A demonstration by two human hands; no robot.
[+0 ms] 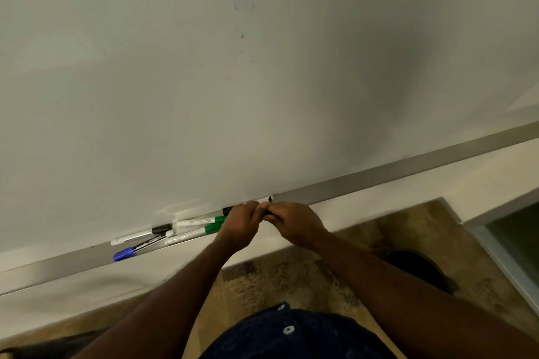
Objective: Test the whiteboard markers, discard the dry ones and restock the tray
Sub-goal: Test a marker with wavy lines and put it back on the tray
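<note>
The right hand curls round a black marker, its bare tip up, likely ready for a test stroke; the left hand pinches it too; the spare markers lie just left in the tray under the whiteboard.

Dark navy shirt, white buttons, bare forearms

The tray holds a blue marker, a black marker and green markers.
</note>
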